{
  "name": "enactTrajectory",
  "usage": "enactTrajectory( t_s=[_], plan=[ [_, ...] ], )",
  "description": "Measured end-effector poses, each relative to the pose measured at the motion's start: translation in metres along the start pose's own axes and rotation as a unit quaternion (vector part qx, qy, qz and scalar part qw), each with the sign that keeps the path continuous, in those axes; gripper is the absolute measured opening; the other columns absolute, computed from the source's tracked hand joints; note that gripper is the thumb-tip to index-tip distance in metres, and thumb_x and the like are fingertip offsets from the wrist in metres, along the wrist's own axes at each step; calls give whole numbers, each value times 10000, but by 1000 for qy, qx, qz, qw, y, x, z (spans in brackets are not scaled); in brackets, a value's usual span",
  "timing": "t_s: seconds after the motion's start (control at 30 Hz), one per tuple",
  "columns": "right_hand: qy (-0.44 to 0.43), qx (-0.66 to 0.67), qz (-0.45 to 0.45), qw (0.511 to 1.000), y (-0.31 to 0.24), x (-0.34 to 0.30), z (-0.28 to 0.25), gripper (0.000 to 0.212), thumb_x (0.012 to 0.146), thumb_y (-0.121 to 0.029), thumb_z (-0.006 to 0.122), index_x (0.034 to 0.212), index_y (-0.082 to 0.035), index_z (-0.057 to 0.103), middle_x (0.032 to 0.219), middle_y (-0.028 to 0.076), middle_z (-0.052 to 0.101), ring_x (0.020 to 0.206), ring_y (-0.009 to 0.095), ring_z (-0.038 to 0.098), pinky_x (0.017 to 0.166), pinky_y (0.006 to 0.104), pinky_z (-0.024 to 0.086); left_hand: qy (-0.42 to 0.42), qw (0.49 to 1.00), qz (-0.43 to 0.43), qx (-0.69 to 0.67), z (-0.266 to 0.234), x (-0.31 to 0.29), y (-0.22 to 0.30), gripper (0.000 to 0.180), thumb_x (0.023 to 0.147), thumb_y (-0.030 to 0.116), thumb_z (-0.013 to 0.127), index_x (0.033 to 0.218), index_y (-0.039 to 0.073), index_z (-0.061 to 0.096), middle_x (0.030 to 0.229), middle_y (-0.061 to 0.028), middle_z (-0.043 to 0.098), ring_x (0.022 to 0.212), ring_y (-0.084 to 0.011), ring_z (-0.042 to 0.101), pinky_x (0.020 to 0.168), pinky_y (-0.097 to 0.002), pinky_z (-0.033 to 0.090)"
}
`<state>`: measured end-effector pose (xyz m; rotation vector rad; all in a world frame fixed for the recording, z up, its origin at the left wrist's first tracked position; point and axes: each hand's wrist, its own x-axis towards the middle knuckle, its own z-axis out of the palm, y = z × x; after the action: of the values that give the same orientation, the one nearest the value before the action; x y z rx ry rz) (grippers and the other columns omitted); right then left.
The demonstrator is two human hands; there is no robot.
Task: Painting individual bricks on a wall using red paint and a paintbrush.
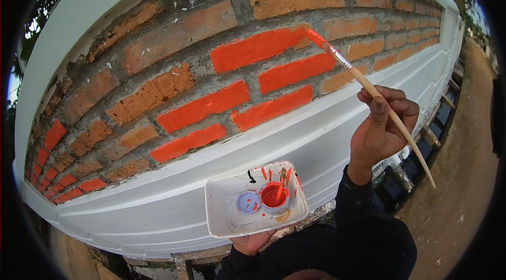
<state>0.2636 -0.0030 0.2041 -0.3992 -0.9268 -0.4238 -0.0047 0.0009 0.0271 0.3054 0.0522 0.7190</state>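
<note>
My right hand (383, 122) is closed round the wooden handle of a paintbrush (363, 80), with the handle's end sticking out below. The brush's orange-red bristles touch the right end of a brick (258, 48) that is mostly coated in bright orange-red. My left hand (253, 241) supports a white plastic tray (219, 222) from beneath; its fingers are largely hidden under it. Inside the tray stand an open pot of red paint (274, 198), a second, smaller brush (282, 182) leaning in it, and a pale lilac lid (247, 202) lying flat. Red and black smears mark the tray's wall.
Several painted bricks (204, 105) lie below and left, with bare bricks (298, 0) and grey mortar around them. A white moulded ledge (158, 201) runs beneath the brickwork. At the right are a dark ditch with crossbeams (429, 135) and a dirt path (458, 174).
</note>
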Motion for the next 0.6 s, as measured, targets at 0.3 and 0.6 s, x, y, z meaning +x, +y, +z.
enactTrajectory(
  t_s=[0.3, 0.6],
  plan=[
    [-107, -138, -185, 967, 13, 4, 16, 316, 889, 77, 710, 1063, -3, 458, 1097, 231, 636, 952, 234, 708, 791, 278, 630, 9, 1000, 18, -14, 5, -1, 2, 935, 884, 702, 511, 1568, 102, 297, 1640, -155, 265, 1493, -418, 270, 1143, -768, 210],
    [-114, -137, -193, 965, 9, 9, 16, 283, 900, 65, 702, 1038, -17, 469, 1115, 214, 630, 989, 256, 712, 815, 278, 628, 19, 998, 17, 54, 8, 3, 2, 1032, 875, 752, 467, 1616, 107, 149, 1652, -258, 149, 1483, -539, 201, 1067, -835, 235]
  ],
)
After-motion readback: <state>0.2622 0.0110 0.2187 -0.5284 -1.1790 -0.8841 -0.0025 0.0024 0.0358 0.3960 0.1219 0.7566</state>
